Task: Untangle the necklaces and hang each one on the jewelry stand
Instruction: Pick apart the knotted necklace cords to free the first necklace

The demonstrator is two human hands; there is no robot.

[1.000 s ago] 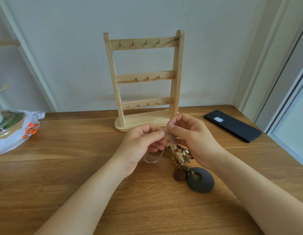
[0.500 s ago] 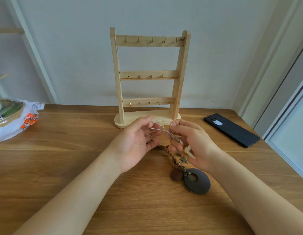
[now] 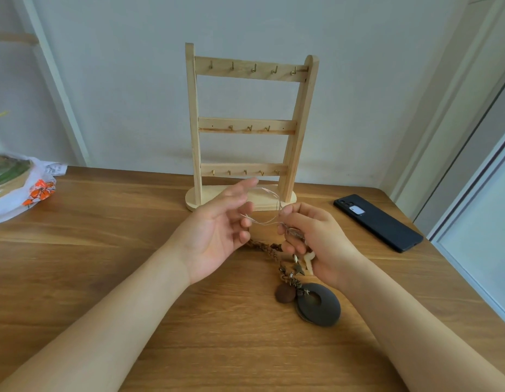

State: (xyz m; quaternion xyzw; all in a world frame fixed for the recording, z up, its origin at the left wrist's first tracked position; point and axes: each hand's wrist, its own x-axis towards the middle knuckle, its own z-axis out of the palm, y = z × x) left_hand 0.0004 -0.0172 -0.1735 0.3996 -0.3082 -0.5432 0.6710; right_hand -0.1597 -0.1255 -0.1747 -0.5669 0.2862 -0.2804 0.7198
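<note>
A thin silver chain necklace [image 3: 266, 206] loops between my two hands just in front of the wooden jewelry stand [image 3: 247, 125]. My left hand [image 3: 217, 230] is palm up with its fingers spread, and the chain runs over its fingertips. My right hand [image 3: 310, 239] pinches the chain's other end and a pale pendant hangs beneath its palm. A brown braided cord necklace [image 3: 264, 247] lies on the table under my hands, ending in a dark ring pendant [image 3: 319, 305] and a small brown disc [image 3: 285, 292]. All hooks on the stand are bare.
A black phone [image 3: 378, 222] lies on the wooden table [image 3: 104, 264] to the right. At the left edge sits a white plastic bag with an orange print [image 3: 33, 190] round a bowl. A wall stands close behind the stand.
My left hand has opened out and its fingers have spread, drawing the silver chain into a wider loop. My right hand keeps its pinch. The view has tilted slightly.
</note>
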